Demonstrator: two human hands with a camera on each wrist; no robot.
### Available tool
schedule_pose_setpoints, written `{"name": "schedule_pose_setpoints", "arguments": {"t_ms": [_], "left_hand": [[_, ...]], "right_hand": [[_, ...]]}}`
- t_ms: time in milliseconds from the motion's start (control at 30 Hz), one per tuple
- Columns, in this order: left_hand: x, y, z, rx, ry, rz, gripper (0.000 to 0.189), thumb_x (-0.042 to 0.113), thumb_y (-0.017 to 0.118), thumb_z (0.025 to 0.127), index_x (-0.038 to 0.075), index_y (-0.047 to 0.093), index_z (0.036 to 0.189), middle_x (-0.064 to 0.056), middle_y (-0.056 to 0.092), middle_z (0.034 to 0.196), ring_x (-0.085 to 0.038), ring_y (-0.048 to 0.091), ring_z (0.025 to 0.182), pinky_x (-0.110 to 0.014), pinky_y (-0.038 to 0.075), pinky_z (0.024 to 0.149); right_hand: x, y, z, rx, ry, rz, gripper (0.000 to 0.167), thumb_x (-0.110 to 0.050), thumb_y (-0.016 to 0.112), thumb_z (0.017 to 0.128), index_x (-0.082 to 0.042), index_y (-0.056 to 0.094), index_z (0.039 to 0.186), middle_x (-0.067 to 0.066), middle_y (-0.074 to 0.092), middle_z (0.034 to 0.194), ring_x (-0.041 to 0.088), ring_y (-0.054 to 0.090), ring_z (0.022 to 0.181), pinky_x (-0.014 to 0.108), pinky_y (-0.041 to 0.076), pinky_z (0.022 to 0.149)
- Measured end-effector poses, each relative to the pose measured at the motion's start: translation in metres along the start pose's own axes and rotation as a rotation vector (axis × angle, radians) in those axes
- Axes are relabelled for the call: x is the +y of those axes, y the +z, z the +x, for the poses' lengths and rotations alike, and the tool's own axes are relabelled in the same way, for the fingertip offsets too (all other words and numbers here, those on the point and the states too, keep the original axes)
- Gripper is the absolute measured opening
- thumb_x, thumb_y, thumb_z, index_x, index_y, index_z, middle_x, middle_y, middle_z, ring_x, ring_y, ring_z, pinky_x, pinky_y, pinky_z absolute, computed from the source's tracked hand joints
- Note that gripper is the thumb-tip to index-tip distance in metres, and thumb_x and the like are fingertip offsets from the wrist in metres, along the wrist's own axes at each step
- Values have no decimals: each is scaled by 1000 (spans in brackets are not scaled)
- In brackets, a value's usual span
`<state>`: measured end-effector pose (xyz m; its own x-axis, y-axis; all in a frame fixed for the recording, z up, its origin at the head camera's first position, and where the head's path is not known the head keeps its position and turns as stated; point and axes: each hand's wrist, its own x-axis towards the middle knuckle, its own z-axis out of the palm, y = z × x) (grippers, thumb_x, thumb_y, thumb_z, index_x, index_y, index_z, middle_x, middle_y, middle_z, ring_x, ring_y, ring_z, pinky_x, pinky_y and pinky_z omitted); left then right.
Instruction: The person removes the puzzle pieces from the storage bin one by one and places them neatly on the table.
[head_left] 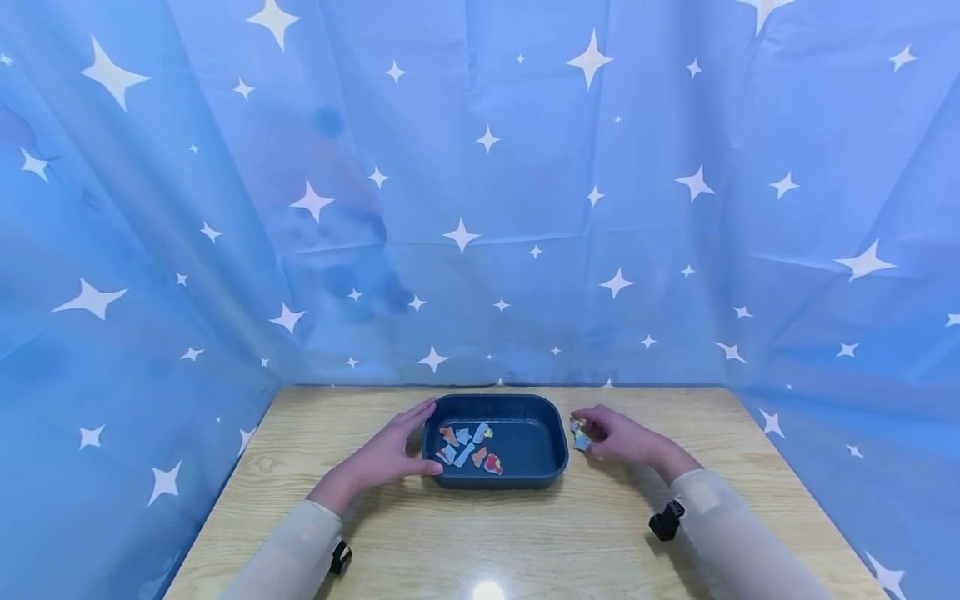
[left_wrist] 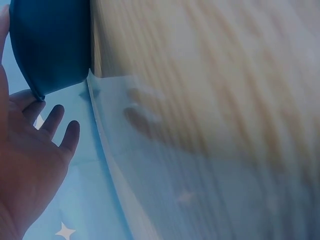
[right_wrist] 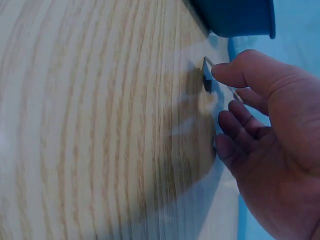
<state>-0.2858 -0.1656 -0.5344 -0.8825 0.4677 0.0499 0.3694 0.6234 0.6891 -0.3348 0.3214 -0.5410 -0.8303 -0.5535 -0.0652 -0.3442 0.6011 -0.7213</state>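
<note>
In the head view, a dark blue rectangular tray (head_left: 525,482) stands on the table with several small colourful puzzle pieces (head_left: 465,454) lying in its left half. My left hand (head_left: 390,450) spans the tray's left end, thumb at the front corner and fingers along the back corner. The left wrist view shows its outer fingers (left_wrist: 70,137) spread apart beside the tray wall (left_wrist: 52,45). Right of the tray, my right hand (head_left: 618,435) pinches a blue and yellow puzzle piece (head_left: 581,439) between thumb and fingers. Seen edge-on in the right wrist view, that thin piece (right_wrist: 207,75) tilts close over the tabletop.
The light wood table (head_left: 480,533) ends at a blue curtain (head_left: 487,208) with white stars, which rises behind it and along both sides. Black wrist cameras (head_left: 666,521) sit on both pale sleeves (head_left: 727,517).
</note>
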Motion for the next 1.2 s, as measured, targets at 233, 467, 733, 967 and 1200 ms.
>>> {"name": "schedule_pose_setpoints", "arguments": {"t_ms": [233,467,733,967,1200], "left_hand": [[-2,0,1,-4,4,10,116,57,90,89,16,27,177,-3,18,185,-41,19,168,-65,22,131],[-1,0,1,-10,4,9,116,56,90,89,16,27,177,-2,18,185,-40,19,168,-65,23,131],[2,-2,1,-14,2,-5,114,50,92,90,15,27,177,0,17,185,-42,18,168,-66,22,131],[2,-1,4,-14,4,-12,116,52,92,89,16,26,177,-2,18,185,-40,18,168,-65,23,131],[-1,-1,4,-6,-13,-10,115,52,92,88,20,27,177,3,17,185,-40,19,168,-66,25,131]], "right_hand": [[-1,1,1,-13,35,-44,71,1,77,93,9,50,159,12,53,112,26,48,99,33,46,79],[-4,1,1,-20,43,-66,71,1,78,93,12,50,157,12,54,111,26,48,100,34,45,79],[-6,1,2,103,9,-50,66,-9,83,96,10,56,153,16,58,116,28,55,103,33,52,82],[-45,4,12,351,-89,-72,46,-11,83,100,2,69,142,16,63,123,32,60,106,39,56,84],[-91,24,29,279,-183,-158,44,-18,87,99,-7,71,139,12,60,126,33,61,113,49,58,92]]}}
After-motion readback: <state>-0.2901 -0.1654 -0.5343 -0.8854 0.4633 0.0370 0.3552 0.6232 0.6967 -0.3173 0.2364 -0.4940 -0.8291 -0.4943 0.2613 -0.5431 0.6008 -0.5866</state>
